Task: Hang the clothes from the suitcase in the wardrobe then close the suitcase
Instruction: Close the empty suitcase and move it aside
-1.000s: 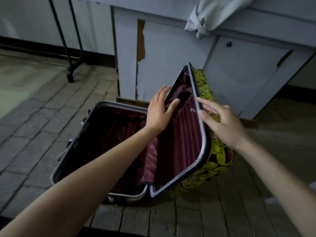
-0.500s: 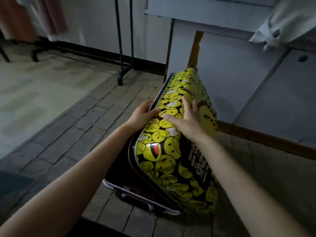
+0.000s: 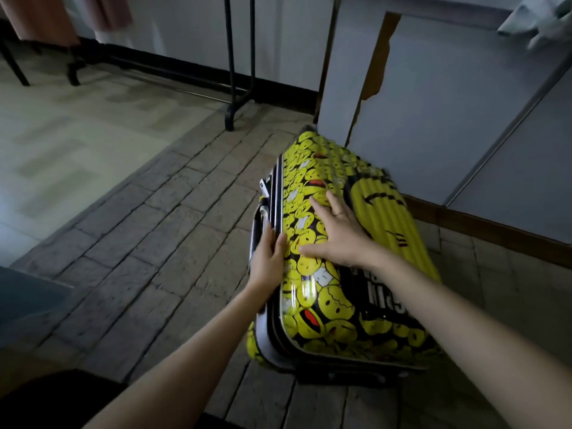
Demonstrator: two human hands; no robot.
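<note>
Head view: one suitcase [image 3: 337, 258], covered in yellow smiley faces, lies on the brick-pattern floor [image 3: 148, 243] at about 4 o'clock from the centre of the view, just in front of a grey cabinet [image 3: 433, 119]. A second ago its lid stood upright and the dark red lining showed; half a second ago the lid was coming down at a slant; now the two shells meet along the side seam, with only a thin dark line between them. Judging from that, the closing step is nearly finished, and what may remain is fastening the latches on the side, which are too blurred to read.

Two hands are on the case. The left hand [image 3: 268, 258] rests at the 9 o'clock edge of the lid, its thumb lying on the printed top and its fingers wrapped down over the seam beside the side handle [image 3: 258, 224]. The right hand [image 3: 337, 233] lies flat on the lid with fingers spread wide, pressing down.

Other things, counted: one black clothes rail [image 3: 240, 63] stands at 12 o'clock against the wall; two hanging garments [image 3: 46, 17], pinkish, show at 10 o'clock, cut off by the top edge; one pale cloth [image 3: 538, 23] droops over the cabinet top at 2 o'clock. No clothes are visible on the floor around the case, so the hanging part looks done.
</note>
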